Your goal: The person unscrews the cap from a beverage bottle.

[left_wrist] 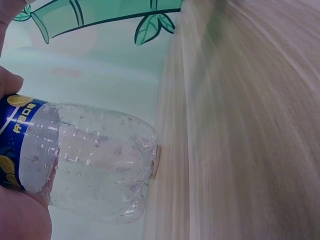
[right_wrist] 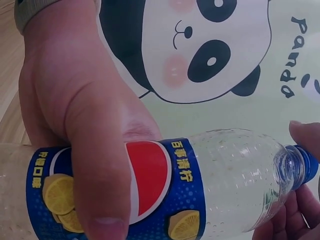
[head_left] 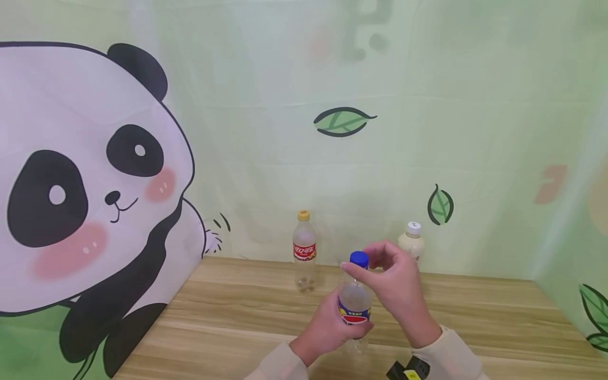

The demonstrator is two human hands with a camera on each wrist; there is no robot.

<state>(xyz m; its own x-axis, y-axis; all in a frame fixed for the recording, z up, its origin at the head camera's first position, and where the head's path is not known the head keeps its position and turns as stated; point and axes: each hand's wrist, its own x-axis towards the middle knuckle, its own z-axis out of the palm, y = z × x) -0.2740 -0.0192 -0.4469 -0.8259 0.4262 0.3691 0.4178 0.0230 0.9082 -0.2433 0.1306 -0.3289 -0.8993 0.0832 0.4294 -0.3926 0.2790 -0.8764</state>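
Wooden table (head_left: 475, 316), backed by panda-print curtain (head_left: 85, 184). Clear blue-labelled bottle (head_left: 354, 301), standing upright on table, gripped around label by left hand (head_left: 328, 327). Blue cap (head_left: 359, 258), pinched by right hand (head_left: 396, 285) fingertips. Two further bottles behind.

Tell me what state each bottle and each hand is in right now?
Blue-capped bottle: upright, capped, looks empty, base on the table.
Yellow-capped bottle: upright, capped, untouched.
White-capped bottle: upright, capped, untouched.
Left hand: grips the blue-capped bottle's label.
Right hand: fingers around the blue cap.
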